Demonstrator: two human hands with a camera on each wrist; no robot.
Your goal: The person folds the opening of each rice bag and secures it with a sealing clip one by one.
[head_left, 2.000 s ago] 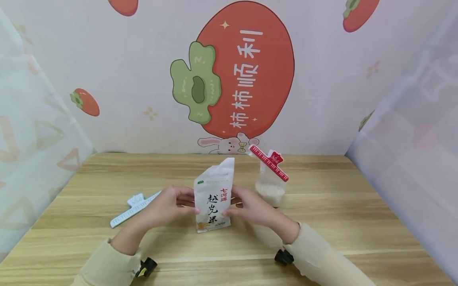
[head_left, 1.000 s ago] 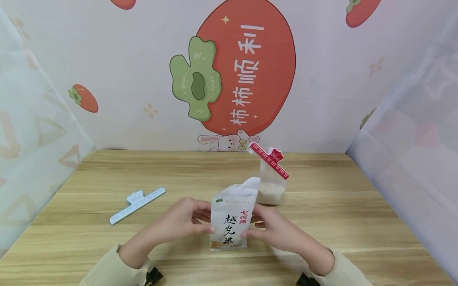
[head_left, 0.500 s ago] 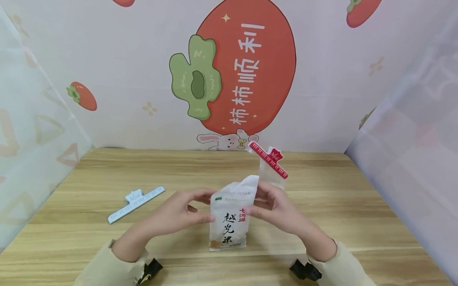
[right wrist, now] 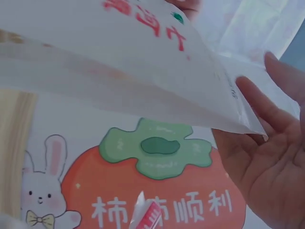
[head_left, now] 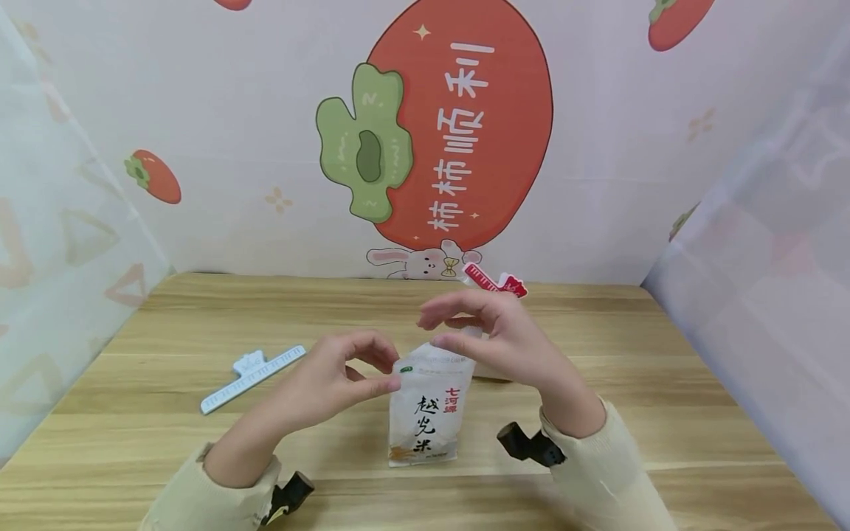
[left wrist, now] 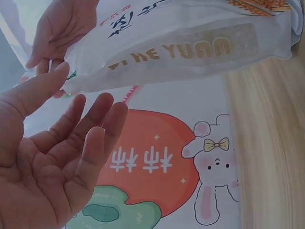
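Note:
In the head view a white paper-like rice bag (head_left: 428,417) stands upright on the table, its slanted top rising to a peak at the right. My left hand (head_left: 325,387) is at its upper left corner, thumb tip against the front edge, with the other fingers loosely bent. Over the peak is my right hand (head_left: 508,343), fingers stretched leftward above the top edge. The left wrist view shows the bag's side (left wrist: 190,47) and spread left fingers below it. In the right wrist view the bag's corner (right wrist: 255,131) overlaps the relaxed right hand (right wrist: 274,167).
Behind the right hand stands a small clear bag (head_left: 490,371), mostly hidden, with a red sealing clip (head_left: 479,276) across its top. A light-blue sealing clip (head_left: 254,380) lies on the wooden table (head_left: 631,383) at left. A printed cloth backdrop (head_left: 598,169) rises behind the table.
The bag moved right and nearer to me, then stayed put. Both hands then slid up its sides, and the right hand let go and rose over the top.

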